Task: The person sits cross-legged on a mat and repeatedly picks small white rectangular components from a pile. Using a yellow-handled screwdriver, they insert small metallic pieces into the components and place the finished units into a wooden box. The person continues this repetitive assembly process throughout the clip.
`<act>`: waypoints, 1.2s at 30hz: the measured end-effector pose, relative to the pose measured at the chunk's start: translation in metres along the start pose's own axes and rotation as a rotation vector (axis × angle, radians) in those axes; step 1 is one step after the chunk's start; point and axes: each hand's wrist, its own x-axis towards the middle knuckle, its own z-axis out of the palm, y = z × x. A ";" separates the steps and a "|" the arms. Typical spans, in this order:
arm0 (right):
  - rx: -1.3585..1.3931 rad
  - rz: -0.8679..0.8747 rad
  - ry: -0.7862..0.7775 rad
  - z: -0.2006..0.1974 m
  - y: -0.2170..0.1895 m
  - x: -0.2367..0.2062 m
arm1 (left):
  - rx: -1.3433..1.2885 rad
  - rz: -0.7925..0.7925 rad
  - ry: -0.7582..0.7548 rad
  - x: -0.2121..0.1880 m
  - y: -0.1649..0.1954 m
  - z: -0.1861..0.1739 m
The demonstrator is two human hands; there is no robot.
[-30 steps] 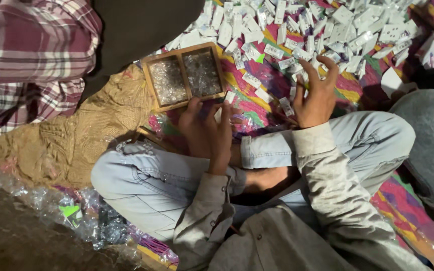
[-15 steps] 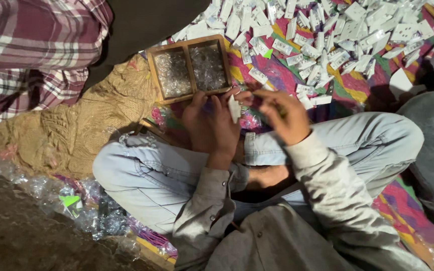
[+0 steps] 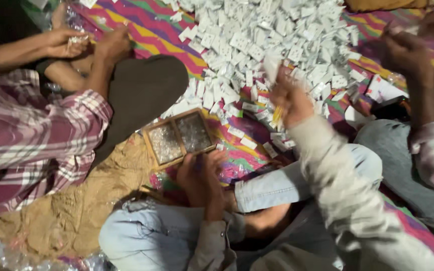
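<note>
Right hand [image 3: 290, 103] raised over pile [image 3: 272, 40] of white pieces, grip closed on blurred white piece [image 3: 272, 65]; left hand [image 3: 202, 175] low by knee, just below wooden tray [image 3: 179, 136], grip unclear; tray on striped cloth [image 3: 146, 30]; plaid-sleeved person [image 3: 31, 135] at left

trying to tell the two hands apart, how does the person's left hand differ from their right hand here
The left hand sits low by the knee, right next to the small two-compartment wooden tray, and looks sharp. The right hand is raised over the heap of small white flat pieces, blurred, pinching something slim and yellowish. Both come out of pale grey sleeves.
</note>
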 end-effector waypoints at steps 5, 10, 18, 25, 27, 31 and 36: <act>-0.339 -0.357 -0.256 0.103 -0.141 0.054 | 0.128 0.107 0.136 -0.002 -0.017 -0.011; -0.554 -0.173 0.149 0.096 -0.058 0.018 | 0.112 0.111 0.180 -0.002 -0.020 -0.012; -0.343 0.568 0.158 -0.059 0.116 -0.033 | -0.271 -0.198 0.018 0.019 -0.024 -0.042; -1.190 -0.060 0.033 -0.106 0.133 -0.043 | -0.659 -0.725 -0.208 0.040 -0.006 -0.042; -1.282 -0.001 0.192 -0.102 0.127 -0.038 | -0.139 -0.117 0.082 0.030 -0.026 -0.028; -1.697 -0.131 0.008 -0.088 0.123 -0.030 | 0.137 0.264 0.392 0.024 -0.065 -0.024; -1.876 -0.181 -0.245 -0.068 0.143 -0.032 | 0.116 0.153 0.425 0.027 -0.067 -0.031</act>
